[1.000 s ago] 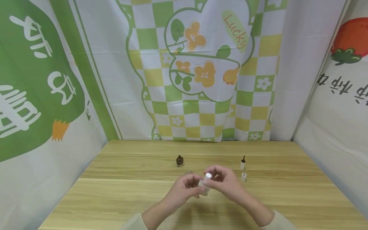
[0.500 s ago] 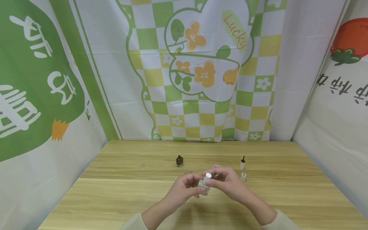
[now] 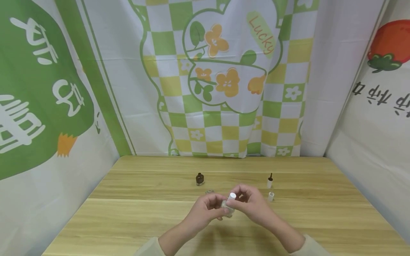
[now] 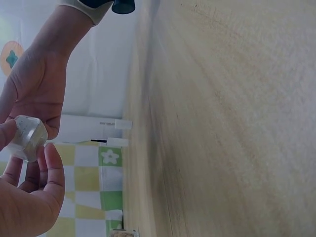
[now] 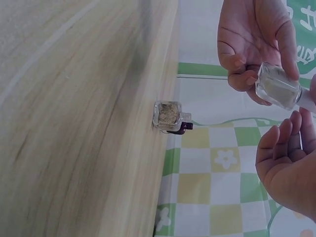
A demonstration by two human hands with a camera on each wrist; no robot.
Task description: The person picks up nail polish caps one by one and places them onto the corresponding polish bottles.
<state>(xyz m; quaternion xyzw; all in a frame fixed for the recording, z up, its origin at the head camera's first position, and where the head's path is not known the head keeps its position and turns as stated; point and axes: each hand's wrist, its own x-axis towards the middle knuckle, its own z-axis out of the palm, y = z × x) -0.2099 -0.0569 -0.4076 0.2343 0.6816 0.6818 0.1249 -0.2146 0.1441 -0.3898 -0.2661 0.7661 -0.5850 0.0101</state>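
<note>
above the tabletop point(image 3: 128, 227), the left hand point(image 3: 205, 211) and right hand point(image 3: 254, 205) are close together, left fingers clamped on a tilted clear bottle point(image 5: 279, 88); a dark bottle point(image 3: 200, 179) stands beyond; right fingers pinch the clear bottle's white cap point(image 3: 232, 196).

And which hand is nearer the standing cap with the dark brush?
Right. The right hand is left of the cap, nearer the person; the left hand is farther left, holding the clear bottle.

wooden table point(image 3: 134, 206) | checked cloth point(image 3: 229, 113) behind it (printed "Lucky") | green print point(image 3: 41, 85), left | red fruit print point(image 3: 388, 42), right
</note>
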